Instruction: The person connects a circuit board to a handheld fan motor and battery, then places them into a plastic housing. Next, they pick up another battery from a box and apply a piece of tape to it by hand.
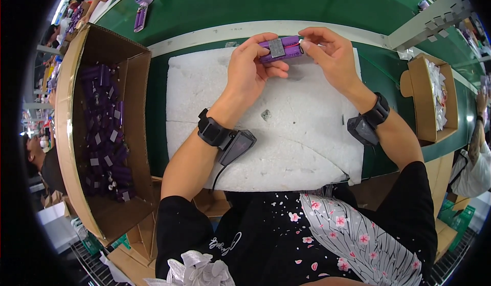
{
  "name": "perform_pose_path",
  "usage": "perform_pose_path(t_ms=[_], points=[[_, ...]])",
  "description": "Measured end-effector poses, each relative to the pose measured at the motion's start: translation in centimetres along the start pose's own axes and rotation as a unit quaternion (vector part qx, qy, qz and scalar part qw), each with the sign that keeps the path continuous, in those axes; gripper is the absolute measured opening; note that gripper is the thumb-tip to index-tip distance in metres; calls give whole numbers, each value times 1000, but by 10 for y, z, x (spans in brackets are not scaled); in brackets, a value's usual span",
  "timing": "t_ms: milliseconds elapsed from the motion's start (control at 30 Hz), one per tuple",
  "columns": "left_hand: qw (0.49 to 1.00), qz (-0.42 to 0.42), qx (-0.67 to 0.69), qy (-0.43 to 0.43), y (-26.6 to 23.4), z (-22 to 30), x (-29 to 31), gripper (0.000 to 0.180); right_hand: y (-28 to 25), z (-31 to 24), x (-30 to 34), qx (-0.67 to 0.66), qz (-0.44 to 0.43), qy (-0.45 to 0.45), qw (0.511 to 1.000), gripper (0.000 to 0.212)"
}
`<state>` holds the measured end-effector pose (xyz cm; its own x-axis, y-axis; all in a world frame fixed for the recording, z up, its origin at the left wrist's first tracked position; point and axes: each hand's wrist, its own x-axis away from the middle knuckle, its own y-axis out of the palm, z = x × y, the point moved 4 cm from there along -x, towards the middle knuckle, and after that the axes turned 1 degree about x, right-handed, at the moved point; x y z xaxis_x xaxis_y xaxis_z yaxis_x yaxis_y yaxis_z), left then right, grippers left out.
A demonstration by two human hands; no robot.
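Observation:
Over the far edge of a white foam board (245, 158), my left hand (248, 66) grips a purple battery pack (293, 54) by its left end. The pack is made of cylindrical cells side by side, with a grey patch (276, 48) across it. Red and dark wires (299, 46) show at its right end. There my right hand (331, 56) is closed, thumb and forefinger at the wires; their exact contact is partly hidden.
On the left stands a deep cardboard box (71, 132) of purple battery packs. A smaller cardboard box (422, 102) with white pieces is at the right. Beyond a pale rail, a purple pack (140, 17) lies on the green surface (230, 5). A metal post (429, 23) rises far right. People work on both sides.

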<state>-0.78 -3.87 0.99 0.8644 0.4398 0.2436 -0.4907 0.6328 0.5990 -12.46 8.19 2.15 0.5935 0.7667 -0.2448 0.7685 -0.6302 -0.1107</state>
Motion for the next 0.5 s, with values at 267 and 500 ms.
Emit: perform_pose_path(t_ms=[267,500], points=[[1000,-2,3,-2,0,-1,1,33,0,2,1,15,-8,9,1000,18],[1000,0,-3,2,1,1,1,33,0,1,0,14,2,8,1000,19]])
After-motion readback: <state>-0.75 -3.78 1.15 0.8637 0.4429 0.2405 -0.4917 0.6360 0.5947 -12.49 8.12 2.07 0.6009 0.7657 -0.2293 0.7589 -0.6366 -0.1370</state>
